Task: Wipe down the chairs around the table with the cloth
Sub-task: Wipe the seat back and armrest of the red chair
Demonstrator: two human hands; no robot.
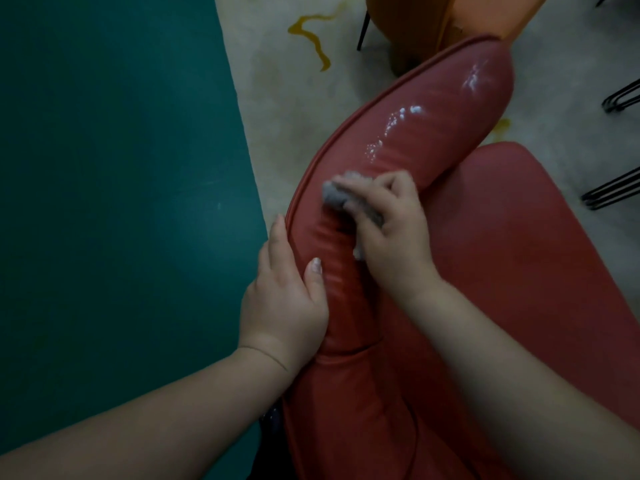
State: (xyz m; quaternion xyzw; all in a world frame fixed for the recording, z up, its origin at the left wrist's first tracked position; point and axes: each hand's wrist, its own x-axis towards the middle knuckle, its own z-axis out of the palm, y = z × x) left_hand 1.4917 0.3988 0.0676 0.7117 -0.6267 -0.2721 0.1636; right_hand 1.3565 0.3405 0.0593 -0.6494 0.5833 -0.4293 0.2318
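Observation:
A red padded chair fills the middle and right; its curved backrest runs from bottom centre up to the top right, and its seat lies to the right. Glossy wet streaks shine on the upper backrest. My right hand grips a grey cloth and presses it on the inner face of the backrest. My left hand holds the backrest's outer edge, thumb over the front, fingers behind the piping.
A dark green table top fills the left side, close beside the chair. An orange chair stands at the top on a pale floor with yellow markings. Black wire legs of other chairs show at the right edge.

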